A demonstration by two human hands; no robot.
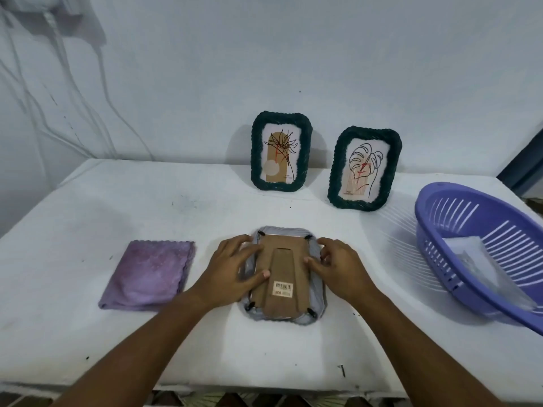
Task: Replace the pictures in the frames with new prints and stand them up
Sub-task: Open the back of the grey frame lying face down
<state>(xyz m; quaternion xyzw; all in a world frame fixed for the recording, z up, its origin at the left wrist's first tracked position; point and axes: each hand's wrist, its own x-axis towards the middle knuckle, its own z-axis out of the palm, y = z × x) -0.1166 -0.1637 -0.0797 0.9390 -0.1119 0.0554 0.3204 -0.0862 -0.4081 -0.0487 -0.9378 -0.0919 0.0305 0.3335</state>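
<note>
A grey woven picture frame (318, 301) lies face down at the middle of the white table (205, 212), its brown cardboard back (283, 301) with a folded stand and a barcode label facing up. My left hand (232, 268) rests on the frame's left side, thumb on the cardboard. My right hand (338, 265) lies on the right side, fingers curled at the edge of the back and thumb pressing the cardboard. Two dark green woven frames stand at the wall: one (280, 151) with a plant drawing, one (364, 168) with a leaf drawing.
A folded purple cloth (150, 274) lies to the left of the face-down frame. A purple slotted plastic basket (482, 254) at the right holds white sheets in clear wrap (476, 259). A small dark screw (342, 370) lies near the table's front edge.
</note>
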